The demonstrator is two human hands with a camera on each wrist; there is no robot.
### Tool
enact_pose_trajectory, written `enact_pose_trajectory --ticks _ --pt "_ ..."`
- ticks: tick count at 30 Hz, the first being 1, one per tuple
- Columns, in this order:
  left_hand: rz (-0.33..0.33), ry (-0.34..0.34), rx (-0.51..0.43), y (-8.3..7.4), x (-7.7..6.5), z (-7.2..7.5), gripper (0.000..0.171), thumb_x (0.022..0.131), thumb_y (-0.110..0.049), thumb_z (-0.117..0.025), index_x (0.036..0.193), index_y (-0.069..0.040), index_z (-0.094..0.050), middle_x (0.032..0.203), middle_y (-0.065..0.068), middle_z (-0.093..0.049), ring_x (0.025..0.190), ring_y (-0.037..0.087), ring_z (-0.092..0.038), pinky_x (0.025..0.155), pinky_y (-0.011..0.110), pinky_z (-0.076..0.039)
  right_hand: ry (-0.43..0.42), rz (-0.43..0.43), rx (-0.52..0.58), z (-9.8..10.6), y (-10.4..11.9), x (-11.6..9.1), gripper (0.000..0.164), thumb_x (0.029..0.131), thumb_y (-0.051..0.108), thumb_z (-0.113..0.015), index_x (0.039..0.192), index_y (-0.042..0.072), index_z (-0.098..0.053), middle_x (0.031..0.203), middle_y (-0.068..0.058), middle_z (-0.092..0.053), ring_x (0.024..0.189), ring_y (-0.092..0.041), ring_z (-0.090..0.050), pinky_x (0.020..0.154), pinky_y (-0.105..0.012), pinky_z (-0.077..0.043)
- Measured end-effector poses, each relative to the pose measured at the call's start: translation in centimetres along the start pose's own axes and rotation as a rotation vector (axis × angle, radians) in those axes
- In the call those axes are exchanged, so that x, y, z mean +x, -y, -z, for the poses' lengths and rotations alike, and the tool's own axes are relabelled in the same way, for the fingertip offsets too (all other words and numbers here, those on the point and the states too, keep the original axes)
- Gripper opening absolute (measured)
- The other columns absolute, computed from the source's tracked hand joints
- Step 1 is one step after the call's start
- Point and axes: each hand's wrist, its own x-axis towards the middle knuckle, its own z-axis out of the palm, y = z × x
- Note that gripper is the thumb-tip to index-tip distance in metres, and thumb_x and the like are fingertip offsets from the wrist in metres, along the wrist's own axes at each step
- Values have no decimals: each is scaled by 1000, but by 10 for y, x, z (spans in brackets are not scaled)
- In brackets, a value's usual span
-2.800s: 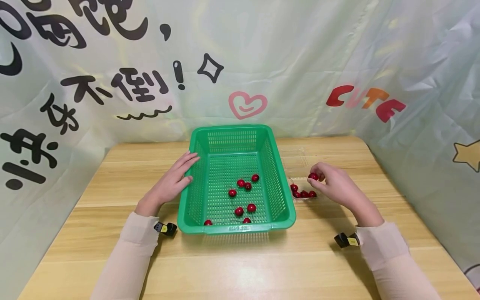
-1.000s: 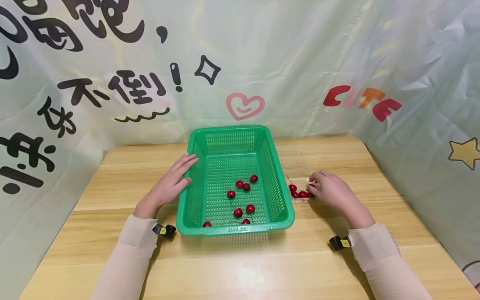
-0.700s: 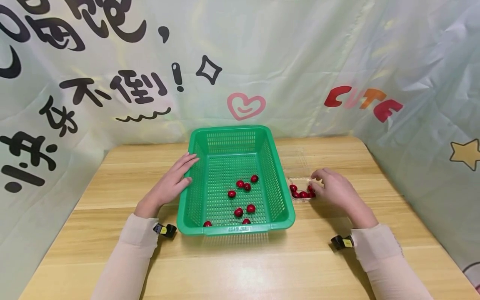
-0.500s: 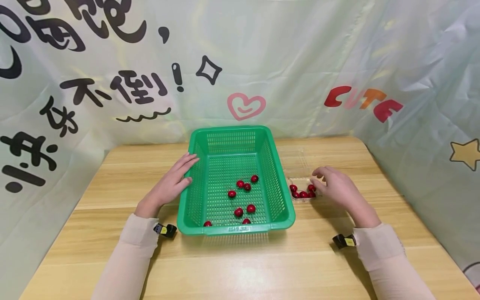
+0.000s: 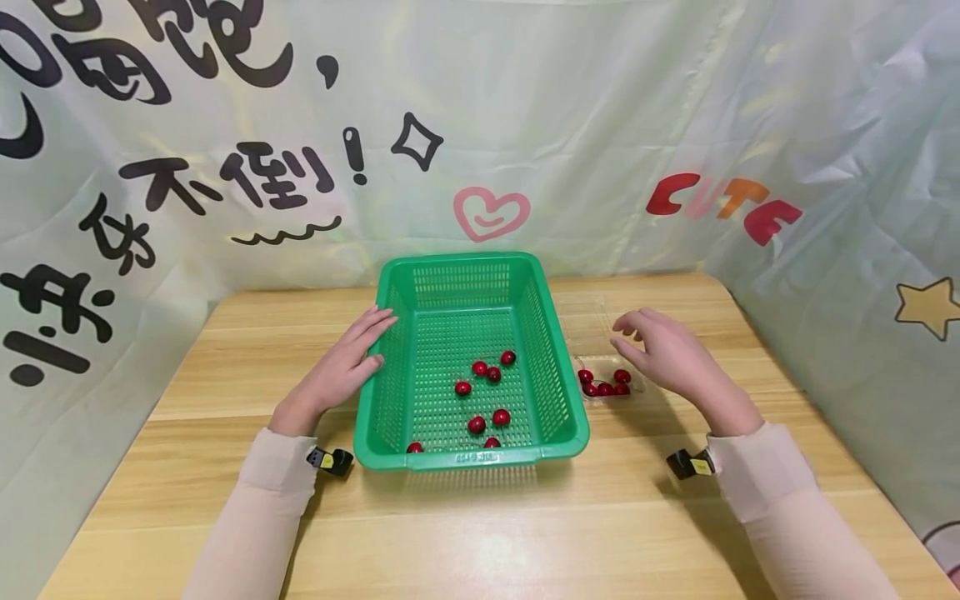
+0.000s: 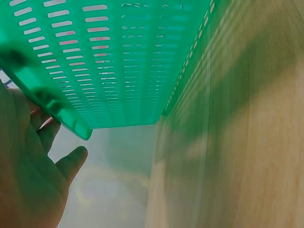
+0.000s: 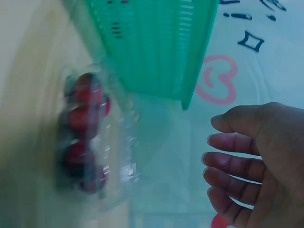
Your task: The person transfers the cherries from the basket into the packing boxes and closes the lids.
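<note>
A green plastic basket (image 5: 472,457) stands on the table with several red cherries (image 5: 501,417) scattered over its floor. My left hand (image 5: 337,367) rests on its left rim, fingers extended over the edge; in the left wrist view the thumb (image 6: 72,161) is outside the basket wall. Right of the basket is a clear plastic box (image 5: 637,385) holding several cherries (image 5: 622,377), some with stems. Just above and beyond that box my right hand (image 5: 667,350) hovers, fingers loosely bent and apart. The right wrist view shows nothing between the right fingers (image 7: 232,162).
The box's transparent lid (image 5: 585,321) lies folded back behind it, beside the basket. A wooden table (image 5: 480,542) carries everything. Printed fabric (image 5: 585,167) hangs close behind the table and along both sides.
My right hand held a cherry over the plastic box, lowered it among the others and let go. It has since lifted away from the box. My left hand stays on the basket rim.
</note>
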Motion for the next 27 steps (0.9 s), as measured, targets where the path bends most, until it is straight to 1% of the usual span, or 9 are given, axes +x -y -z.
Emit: enact_pose_trajectory --ticks 2,6,11,14,19,27 --pt "-2 -3 2 0 0 0 56 96 -14 -47 151 -8 -36 158 11 -27 149 26 -9 114 59 -18 0 39 -6 4 7 5 21 95 23 -63 108 6 -66 101 -9 -65 93 -30 -62 77 -49 -51" --pt "-3 -4 6 1 -1 -1 56 97 -15 -46 151 -8 -36 158 10 -27 149 26 -9 114 59 -18 27 109 -22 10 20 15 23 94 21 -64 112 6 -65 102 -7 -64 94 -28 -63 79 -48 -51" --pt "1 -1 12 1 -1 -1 56 96 -15 -46 151 -9 -36 159 8 -26 149 28 -10 114 59 -18 59 192 -26 13 35 26 24 94 21 -65 113 6 -64 105 -8 -64 96 -28 -62 81 -47 -51" --pt "0 -1 15 1 0 -1 56 96 -15 -46 151 -9 -36 159 7 -26 148 29 -10 114 58 -18 74 225 -18 15 42 32 24 95 21 -64 114 7 -63 107 -9 -64 97 -27 -62 82 -47 -51" --pt "-7 -4 12 1 0 0 56 96 -15 -46 151 -8 -36 158 8 -27 147 35 -12 113 59 -19 92 279 -3 17 56 41 28 94 22 -66 116 6 -63 111 -10 -64 101 -27 -61 86 -47 -50" --pt "7 2 9 1 0 0 56 97 -15 -45 152 -9 -36 159 8 -26 148 30 -10 114 58 -18 120 400 -10 22 83 56 31 93 26 -67 117 7 -64 111 -6 -62 99 -22 -59 88 -43 -50"
